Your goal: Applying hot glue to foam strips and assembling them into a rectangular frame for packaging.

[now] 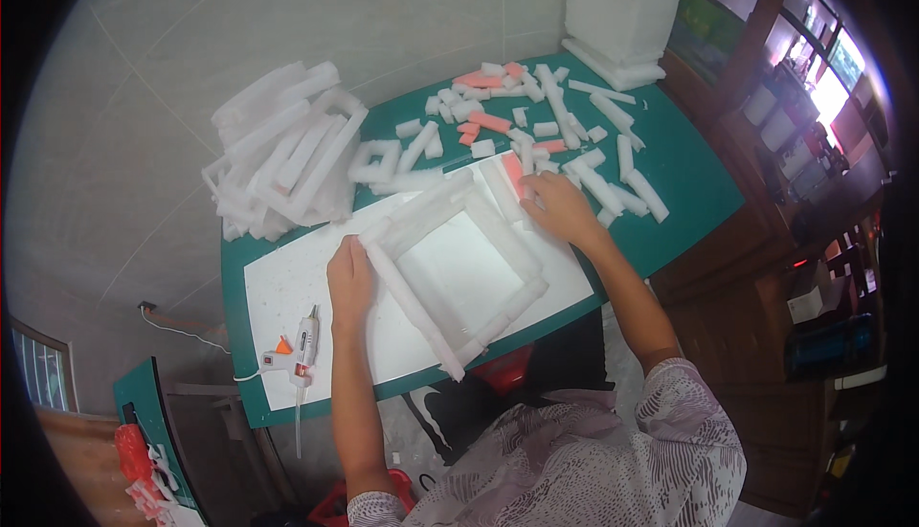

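A square frame of white foam strips (412,298) lies tilted across a white board (287,288) on the green table. My left hand (350,283) is closed on the frame's left corner, thumb and fingers pressed together. Beyond the frame's right side, my right hand (560,205) has its fingers curled round the end of a pink foam strip (514,175). A white foam strip (497,182) lies just left of the pink one. The fingertips of the right hand are partly hidden. On the board's left part rests a hot glue gun (306,342), its nozzle pointing away from me.
Stacked white foam frames (282,149) stand at the back left. Loose white and pink foam pieces (491,122) are scattered over the far green table (689,197). A large white foam box (620,20) stands at the far right corner. The glue gun's cord (247,377) runs off left.
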`<state>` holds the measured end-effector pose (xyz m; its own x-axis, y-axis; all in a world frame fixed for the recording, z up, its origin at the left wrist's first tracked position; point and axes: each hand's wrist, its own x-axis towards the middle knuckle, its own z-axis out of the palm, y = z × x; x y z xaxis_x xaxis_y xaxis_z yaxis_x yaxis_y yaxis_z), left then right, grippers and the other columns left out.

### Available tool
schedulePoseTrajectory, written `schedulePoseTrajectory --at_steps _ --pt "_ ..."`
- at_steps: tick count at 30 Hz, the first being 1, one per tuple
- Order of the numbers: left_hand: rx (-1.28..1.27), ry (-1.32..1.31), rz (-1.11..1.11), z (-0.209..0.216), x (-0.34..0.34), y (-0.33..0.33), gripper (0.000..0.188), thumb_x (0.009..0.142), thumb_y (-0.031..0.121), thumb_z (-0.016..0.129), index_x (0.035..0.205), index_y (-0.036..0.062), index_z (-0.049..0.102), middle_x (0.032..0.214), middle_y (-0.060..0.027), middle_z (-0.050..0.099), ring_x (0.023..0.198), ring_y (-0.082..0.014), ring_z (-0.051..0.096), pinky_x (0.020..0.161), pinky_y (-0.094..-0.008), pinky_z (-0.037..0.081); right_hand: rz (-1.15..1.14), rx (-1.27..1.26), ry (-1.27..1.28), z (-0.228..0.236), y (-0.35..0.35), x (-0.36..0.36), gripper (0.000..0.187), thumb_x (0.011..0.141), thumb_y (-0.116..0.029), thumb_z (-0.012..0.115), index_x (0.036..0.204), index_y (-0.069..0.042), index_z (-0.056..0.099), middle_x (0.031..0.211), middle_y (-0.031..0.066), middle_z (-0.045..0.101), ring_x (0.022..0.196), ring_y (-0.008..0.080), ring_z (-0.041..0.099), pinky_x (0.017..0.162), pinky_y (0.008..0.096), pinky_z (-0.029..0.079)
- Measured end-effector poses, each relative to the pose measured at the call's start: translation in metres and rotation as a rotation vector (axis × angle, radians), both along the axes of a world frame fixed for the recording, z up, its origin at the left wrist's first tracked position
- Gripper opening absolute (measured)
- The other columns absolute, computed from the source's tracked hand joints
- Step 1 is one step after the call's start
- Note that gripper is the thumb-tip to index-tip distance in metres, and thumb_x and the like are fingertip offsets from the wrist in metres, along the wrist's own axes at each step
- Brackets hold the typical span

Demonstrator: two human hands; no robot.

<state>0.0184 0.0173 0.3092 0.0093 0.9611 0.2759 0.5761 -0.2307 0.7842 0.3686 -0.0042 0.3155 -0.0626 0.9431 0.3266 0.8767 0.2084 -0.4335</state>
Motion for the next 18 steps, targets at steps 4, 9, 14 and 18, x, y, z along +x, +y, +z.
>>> schedulePoseTrajectory --at_steps 4,9,14,18 --pt "0.033 0.018 -0.010 0.000 -0.002 0.000 0.033 0.098 0.022 0.037 0.091 -0.0038 0.055 0.081 -0.0260 0.058 0.075 -0.0412 0.055 0.070 -0.0417 0.044 0.000 -0.043 0.010 0.001 0.002 -0.001 0.031 0.080 -0.018 0.060 0.109 -0.008 0.061 0.094 0.0157 0.058 0.092 0.0349 0.056 0.079 0.0440 0.047" --pt "0.060 0.034 -0.001 -0.001 -0.002 0.001 0.034 0.098 0.024 0.036 0.091 -0.0032 0.055 0.082 -0.0263 0.059 0.077 -0.0429 0.056 0.071 -0.0445 0.043 0.024 -0.011 0.108 0.003 -0.002 0.003 0.030 0.078 -0.014 0.058 0.108 -0.009 0.060 0.090 0.0154 0.055 0.086 0.0350 0.057 0.076 0.0437 0.046" --pt "0.051 0.045 -0.017 0.002 -0.002 -0.002 0.035 0.098 0.026 0.036 0.090 -0.0023 0.055 0.082 -0.0264 0.059 0.079 -0.0439 0.056 0.071 -0.0463 0.042 0.046 0.005 0.212 0.011 -0.006 0.006 0.035 0.077 -0.008 0.060 0.112 -0.007 0.062 0.085 0.0094 0.050 0.071 0.0214 0.052 0.068 0.0312 0.045" --pt "0.058 0.046 -0.007 0.003 -0.002 -0.003 0.035 0.099 0.026 0.036 0.088 -0.0021 0.054 0.080 -0.0257 0.058 0.077 -0.0436 0.056 0.070 -0.0458 0.042 0.034 0.008 0.251 0.019 -0.006 0.004 0.036 0.077 -0.007 0.059 0.113 -0.007 0.062 0.088 0.0099 0.049 0.071 0.0214 0.052 0.069 0.0312 0.045"
